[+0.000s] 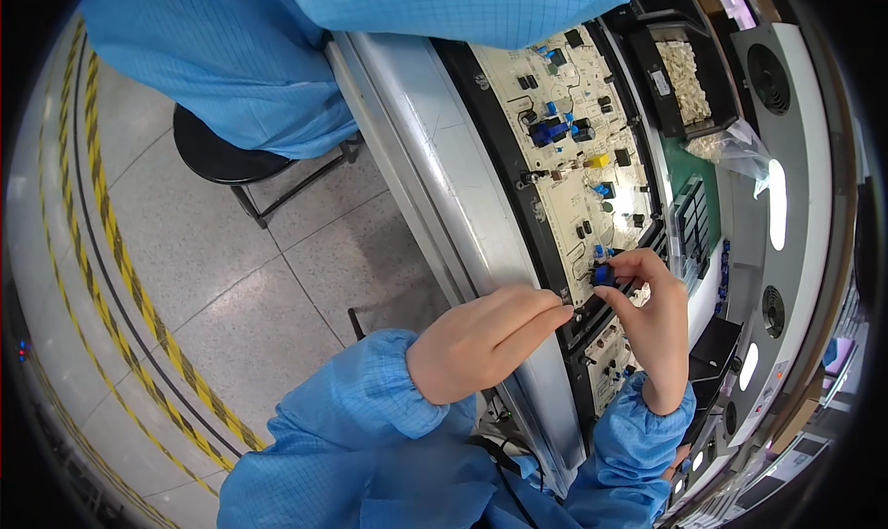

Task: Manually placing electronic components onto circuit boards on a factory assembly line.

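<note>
From my remote feed: my right hand (pixel 652 321) pinches a small blue component (pixel 603 275) at the near edge of the cream circuit board (pixel 578 173), while my left hand (pixel 481 339), fingers curled shut, rests on the board's black carrier frame (pixel 495 141).

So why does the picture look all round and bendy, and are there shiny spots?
In the head view, the fisheye lens bends straight edges: the yellow-black floor stripes and the conveyor rail curve, and the corners go black. The white lights at right glare out. The right hand pinching a blue part on the circuit board looks sharp; the left hand too.
</note>
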Demonstrator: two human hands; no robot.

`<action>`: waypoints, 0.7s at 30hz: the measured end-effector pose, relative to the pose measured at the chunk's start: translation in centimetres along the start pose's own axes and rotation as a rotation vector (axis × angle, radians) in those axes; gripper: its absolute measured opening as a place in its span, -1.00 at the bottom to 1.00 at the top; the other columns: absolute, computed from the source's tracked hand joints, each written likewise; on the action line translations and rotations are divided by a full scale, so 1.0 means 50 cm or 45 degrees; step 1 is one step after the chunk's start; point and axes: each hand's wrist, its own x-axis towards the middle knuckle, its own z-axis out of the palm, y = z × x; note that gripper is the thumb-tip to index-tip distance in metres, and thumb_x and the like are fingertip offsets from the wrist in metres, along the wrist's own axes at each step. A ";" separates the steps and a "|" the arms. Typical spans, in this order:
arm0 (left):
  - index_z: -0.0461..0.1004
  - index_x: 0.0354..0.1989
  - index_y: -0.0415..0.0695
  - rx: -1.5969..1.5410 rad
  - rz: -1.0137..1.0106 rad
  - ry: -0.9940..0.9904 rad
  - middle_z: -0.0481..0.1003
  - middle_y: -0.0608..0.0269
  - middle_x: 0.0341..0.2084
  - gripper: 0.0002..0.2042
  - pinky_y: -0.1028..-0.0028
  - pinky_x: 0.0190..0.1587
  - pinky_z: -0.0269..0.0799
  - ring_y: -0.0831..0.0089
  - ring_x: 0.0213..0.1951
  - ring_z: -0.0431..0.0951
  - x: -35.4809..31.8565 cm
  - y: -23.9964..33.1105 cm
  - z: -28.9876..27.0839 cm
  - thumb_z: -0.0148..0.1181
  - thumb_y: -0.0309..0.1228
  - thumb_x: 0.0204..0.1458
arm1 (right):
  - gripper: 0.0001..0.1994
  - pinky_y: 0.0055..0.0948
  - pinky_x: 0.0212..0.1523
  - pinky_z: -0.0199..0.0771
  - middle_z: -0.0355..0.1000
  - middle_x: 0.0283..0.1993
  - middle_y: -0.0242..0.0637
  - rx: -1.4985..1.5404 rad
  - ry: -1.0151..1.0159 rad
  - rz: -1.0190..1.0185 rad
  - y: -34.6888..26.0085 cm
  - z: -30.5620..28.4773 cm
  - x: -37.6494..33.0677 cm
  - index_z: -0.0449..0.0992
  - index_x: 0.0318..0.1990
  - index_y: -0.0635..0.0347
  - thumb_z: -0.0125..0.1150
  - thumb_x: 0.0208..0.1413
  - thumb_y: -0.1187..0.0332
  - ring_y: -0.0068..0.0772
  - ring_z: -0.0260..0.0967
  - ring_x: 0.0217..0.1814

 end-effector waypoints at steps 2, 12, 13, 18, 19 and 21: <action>0.38 -0.17 -0.41 -0.002 -0.014 -0.004 0.39 -0.01 -0.27 -0.69 0.40 -0.25 0.42 0.17 -0.26 0.45 0.002 -0.001 0.001 0.05 -0.65 -0.18 | -0.70 -0.58 -0.33 0.27 0.39 -0.49 -0.31 0.003 -0.021 -0.030 -0.006 -0.006 0.007 0.39 -0.28 0.31 0.26 -0.27 0.60 -0.51 0.26 -0.44; 0.44 -0.28 -0.34 0.057 -0.061 0.088 0.41 0.08 -0.31 -0.73 0.41 -0.29 0.40 0.23 -0.29 0.45 0.005 0.004 0.016 0.13 -0.69 -0.25 | -0.95 -0.73 -0.53 0.10 0.24 -0.54 -0.48 0.564 0.040 0.151 0.062 -0.001 -0.012 0.36 -0.35 0.22 0.00 0.13 0.46 -0.79 0.10 -0.52; 0.45 -0.30 -0.32 0.075 -0.081 0.118 0.41 0.09 -0.33 -0.74 0.40 -0.29 0.40 0.24 -0.30 0.45 0.007 0.007 0.019 0.16 -0.70 -0.26 | -0.94 -0.71 -0.58 0.10 0.23 -0.59 -0.50 0.549 0.046 0.182 0.052 0.001 -0.009 0.36 -0.35 0.22 0.00 0.13 0.44 -0.78 0.10 -0.56; 0.46 -0.29 -0.30 0.157 -0.069 0.114 0.41 0.12 -0.34 -0.75 0.42 -0.28 0.39 0.26 -0.32 0.46 0.008 0.009 0.025 0.16 -0.69 -0.22 | -0.84 -0.63 -0.69 0.12 0.25 -0.70 -0.44 0.089 0.017 0.082 0.035 0.018 0.014 0.40 -0.44 0.29 0.06 0.10 0.38 -0.74 0.13 -0.68; 0.46 -0.29 -0.30 0.160 -0.087 0.116 0.41 0.12 -0.34 -0.75 0.43 -0.28 0.39 0.27 -0.31 0.46 0.008 0.010 0.027 0.16 -0.69 -0.23 | -0.85 -0.55 -0.69 0.11 0.22 -0.74 -0.35 0.183 0.054 0.101 0.034 0.032 0.015 0.41 -0.44 0.30 0.09 0.07 0.38 -0.67 0.13 -0.71; 0.46 -0.28 -0.30 0.171 -0.101 0.123 0.41 0.12 -0.33 -0.75 0.43 -0.28 0.39 0.27 -0.31 0.45 0.009 0.010 0.029 0.17 -0.69 -0.23 | -0.85 -0.53 -0.69 0.11 0.24 -0.74 -0.31 0.070 0.089 0.003 0.032 0.037 0.014 0.41 -0.43 0.30 0.10 0.06 0.37 -0.59 0.14 -0.73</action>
